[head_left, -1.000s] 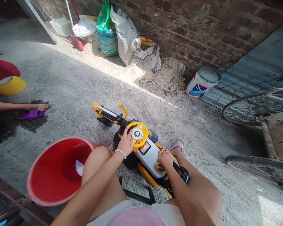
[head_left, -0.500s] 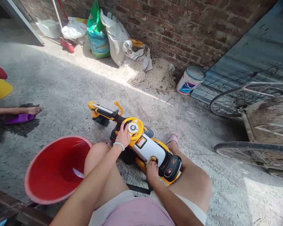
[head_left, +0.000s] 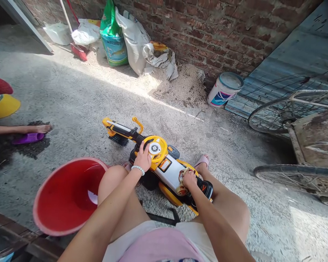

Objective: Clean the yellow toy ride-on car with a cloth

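Between my legs stands a yellow, white and black ride-on toy excavator (head_left: 166, 173), its digger arm (head_left: 123, 130) stretching to the far left. My left hand (head_left: 143, 159), with a beaded bracelet at the wrist, grips the near-left rim of the yellow steering wheel (head_left: 160, 154). In my right hand (head_left: 190, 178) is a patterned cloth (head_left: 182, 187), bunched up and pressed on the white body just in front of the black seat (head_left: 207, 189). My right forearm covers part of that seat.
A red bucket (head_left: 56, 203) stands by my left knee. Someone's bare foot and a purple slipper (head_left: 28, 138) are at the left. Sacks (head_left: 132, 42), spilled grain (head_left: 182, 85) and a paint bucket (head_left: 224, 90) line the brick wall. A wheeled cart (head_left: 314, 145) is at the right.
My right hand has moved the cloth from the near side of the white body up and right, over its top by the seat. The left hand stays on the steering wheel.
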Demonstrator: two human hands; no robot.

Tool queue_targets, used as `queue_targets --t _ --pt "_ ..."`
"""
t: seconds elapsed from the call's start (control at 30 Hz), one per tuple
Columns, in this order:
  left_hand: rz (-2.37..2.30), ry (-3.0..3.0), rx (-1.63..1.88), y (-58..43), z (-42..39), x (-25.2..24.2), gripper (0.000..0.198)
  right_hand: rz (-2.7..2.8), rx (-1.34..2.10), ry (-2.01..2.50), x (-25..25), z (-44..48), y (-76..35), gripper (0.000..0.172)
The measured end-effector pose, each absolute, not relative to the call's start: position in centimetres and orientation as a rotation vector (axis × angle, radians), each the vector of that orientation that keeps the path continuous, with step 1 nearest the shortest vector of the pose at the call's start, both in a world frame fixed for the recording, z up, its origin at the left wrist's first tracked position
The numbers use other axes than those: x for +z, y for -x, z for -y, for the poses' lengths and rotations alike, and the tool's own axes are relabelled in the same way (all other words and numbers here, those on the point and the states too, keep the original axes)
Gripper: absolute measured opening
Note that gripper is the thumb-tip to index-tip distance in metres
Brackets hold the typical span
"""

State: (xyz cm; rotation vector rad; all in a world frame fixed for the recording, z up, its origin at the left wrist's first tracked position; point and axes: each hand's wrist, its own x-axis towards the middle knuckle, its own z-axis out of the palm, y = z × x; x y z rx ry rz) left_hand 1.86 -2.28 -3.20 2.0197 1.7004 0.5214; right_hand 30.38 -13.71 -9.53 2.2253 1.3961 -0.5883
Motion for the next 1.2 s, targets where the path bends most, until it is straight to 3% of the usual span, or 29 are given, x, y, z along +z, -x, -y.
queue_targets --t 0.33,0.5,0.77,0.97,1.1,1.2 --pt "-1.72 -2.013 0.504 -2.1 2.3 -3.3 0.068 -1.786 -0.53 -1.985 -11.8 21.2 -22.2 0.052" --pt "-1.697 -2.018 0.54 -1.9 2.3 -3.5 0.068 -1.779 -0.542 -2.068 -11.5 18.4 -23.0 0.052" --pt "-1.675 -2.027 0.542 -1.7 2.2 -3.6 0.068 -1.574 -0.581 -2.222 -8.8 10.0 -26.0 0.047" --pt "-1.673 -2.016 0.562 -1.8 1.9 -3.6 0.068 -1.726 -0.823 -2.075 -8.2 14.6 -23.8 0.057" --pt "-1.654 -2.038 0.553 -1.8 1.7 -3.7 0.069 -1.751 -1.115 -1.974 -5.8 18.4 -25.1 0.052" --pt "-1.66 -2.037 0.507 -1.7 1.6 -3.7 0.069 -1.779 -0.985 -2.165 -2.0 21.1 -28.7 0.058"
